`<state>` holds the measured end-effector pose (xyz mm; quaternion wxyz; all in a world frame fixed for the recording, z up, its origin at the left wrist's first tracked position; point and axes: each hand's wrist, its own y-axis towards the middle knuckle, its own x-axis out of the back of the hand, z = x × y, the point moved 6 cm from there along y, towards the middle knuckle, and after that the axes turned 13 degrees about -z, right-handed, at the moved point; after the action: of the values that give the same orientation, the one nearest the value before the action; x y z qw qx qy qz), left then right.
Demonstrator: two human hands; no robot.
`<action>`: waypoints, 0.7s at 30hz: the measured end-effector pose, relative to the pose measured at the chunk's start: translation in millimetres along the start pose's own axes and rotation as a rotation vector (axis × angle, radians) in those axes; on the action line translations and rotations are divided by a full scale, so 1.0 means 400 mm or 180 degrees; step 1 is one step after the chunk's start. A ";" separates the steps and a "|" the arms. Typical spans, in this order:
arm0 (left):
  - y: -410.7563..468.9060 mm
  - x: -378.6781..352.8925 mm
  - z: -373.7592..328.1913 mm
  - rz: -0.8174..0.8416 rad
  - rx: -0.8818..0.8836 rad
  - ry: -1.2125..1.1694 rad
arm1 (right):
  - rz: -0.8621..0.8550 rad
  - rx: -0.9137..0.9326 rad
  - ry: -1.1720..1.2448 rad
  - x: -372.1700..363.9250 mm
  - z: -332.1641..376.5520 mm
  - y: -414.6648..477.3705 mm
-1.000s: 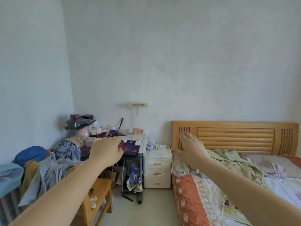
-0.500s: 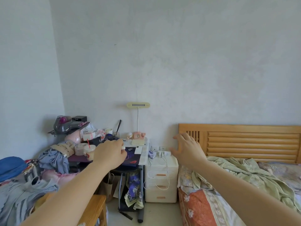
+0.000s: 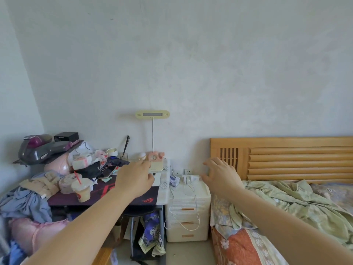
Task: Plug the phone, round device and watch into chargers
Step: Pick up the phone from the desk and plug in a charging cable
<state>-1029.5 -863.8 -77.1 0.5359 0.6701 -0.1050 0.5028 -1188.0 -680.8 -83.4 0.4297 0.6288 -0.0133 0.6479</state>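
Note:
My left hand (image 3: 133, 178) reaches over the cluttered desk (image 3: 107, 197) with its back to me and fingers curled, so whatever is under them is hidden. My right hand (image 3: 221, 175) hovers with fingers spread, just right of the white charger plugs (image 3: 188, 178) on the white drawer unit (image 3: 188, 213). White cables (image 3: 195, 209) hang down the unit's front. A dark phone (image 3: 108, 172) lies on the desk, left of my left hand. A small round white object (image 3: 142, 154) sits by the pink clock (image 3: 155, 156). No watch is visible.
A wall socket (image 3: 188, 171) sits behind the plugs. The bed (image 3: 286, 217) with a wooden headboard (image 3: 286, 159) and green blanket fills the right. A drink cup with a red straw (image 3: 82, 190) stands on the desk. Clothes (image 3: 24, 203) are piled at left.
The view has moved closer to the desk and drawer unit. Both hands have stretched further forward: the left over the desk, the right towards the charger plugs.

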 end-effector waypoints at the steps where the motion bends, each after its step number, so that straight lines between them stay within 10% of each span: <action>1: 0.028 -0.028 -0.001 -0.0004 0.0018 -0.0004 | 0.0012 0.0003 -0.0001 -0.021 -0.018 0.030; 21: 0.534 -0.561 0.016 0.0066 0.0511 0.0006 | 0.0235 0.0322 -0.0083 -0.439 -0.298 0.683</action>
<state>-1277.0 -1044.7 -122.1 0.4752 0.7093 -0.0708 0.5158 -1468.5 -881.3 -110.3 0.3730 0.6572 -0.0094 0.6549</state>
